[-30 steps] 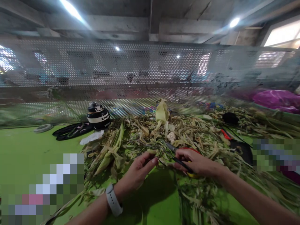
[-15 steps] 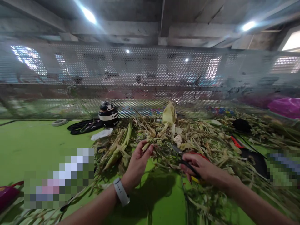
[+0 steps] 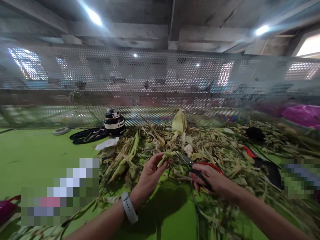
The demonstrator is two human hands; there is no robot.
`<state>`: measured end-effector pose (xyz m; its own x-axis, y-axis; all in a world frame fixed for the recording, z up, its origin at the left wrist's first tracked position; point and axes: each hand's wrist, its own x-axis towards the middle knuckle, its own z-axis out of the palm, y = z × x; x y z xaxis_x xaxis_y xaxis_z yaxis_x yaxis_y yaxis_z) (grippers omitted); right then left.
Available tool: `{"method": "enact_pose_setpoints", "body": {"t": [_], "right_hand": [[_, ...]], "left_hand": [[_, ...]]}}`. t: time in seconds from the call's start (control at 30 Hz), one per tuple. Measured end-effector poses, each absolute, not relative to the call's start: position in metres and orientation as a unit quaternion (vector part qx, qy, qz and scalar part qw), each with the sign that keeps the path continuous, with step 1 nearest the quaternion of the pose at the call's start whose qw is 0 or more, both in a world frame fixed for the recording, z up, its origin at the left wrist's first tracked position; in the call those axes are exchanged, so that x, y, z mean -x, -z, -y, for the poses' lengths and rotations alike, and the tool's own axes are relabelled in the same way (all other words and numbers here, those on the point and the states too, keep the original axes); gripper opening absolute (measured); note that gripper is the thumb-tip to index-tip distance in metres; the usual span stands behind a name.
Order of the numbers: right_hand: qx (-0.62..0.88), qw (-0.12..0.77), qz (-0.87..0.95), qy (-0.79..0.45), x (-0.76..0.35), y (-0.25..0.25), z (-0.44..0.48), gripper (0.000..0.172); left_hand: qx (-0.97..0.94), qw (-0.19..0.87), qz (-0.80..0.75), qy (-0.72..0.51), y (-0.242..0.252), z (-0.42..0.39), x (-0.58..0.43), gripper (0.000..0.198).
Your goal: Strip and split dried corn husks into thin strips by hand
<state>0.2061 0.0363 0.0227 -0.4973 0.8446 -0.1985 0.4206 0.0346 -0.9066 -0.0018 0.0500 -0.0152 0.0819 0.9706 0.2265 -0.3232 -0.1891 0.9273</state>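
Note:
My left hand (image 3: 149, 176), with a white watch on its wrist, pinches a thin green stem (image 3: 168, 155) at the near edge of a big heap of dried leaves and stalks (image 3: 210, 146). My right hand (image 3: 211, 178) grips a pair of scissors (image 3: 193, 165) with red and black handles. The scissor blades point left toward the stem, close to my left fingertips. Both hands hover just above the green table (image 3: 37, 156).
A black and white round container (image 3: 114, 122) and black straps (image 3: 86, 135) lie at the back left, with a roll of tape (image 3: 61, 131) beside them. A perforated metal screen (image 3: 160, 83) closes the table's far side. Pink plastic (image 3: 303, 115) sits far right.
My left hand lifted from the pile's edge up to the stem and pinched it. The right hand with the scissors stayed close by, blades nearing the stem.

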Motion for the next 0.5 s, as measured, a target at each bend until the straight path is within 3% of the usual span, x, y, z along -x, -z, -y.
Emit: {"method": "enact_pose_setpoints", "body": {"t": [0.5], "right_hand": [[0.466, 0.241, 0.673, -0.522, -0.2019, -0.0270, -0.0360, 0.047]], "left_hand": [[-0.521, 0.537, -0.331, -0.575, 0.0157, -0.0492, 0.0017, 0.025]]}}
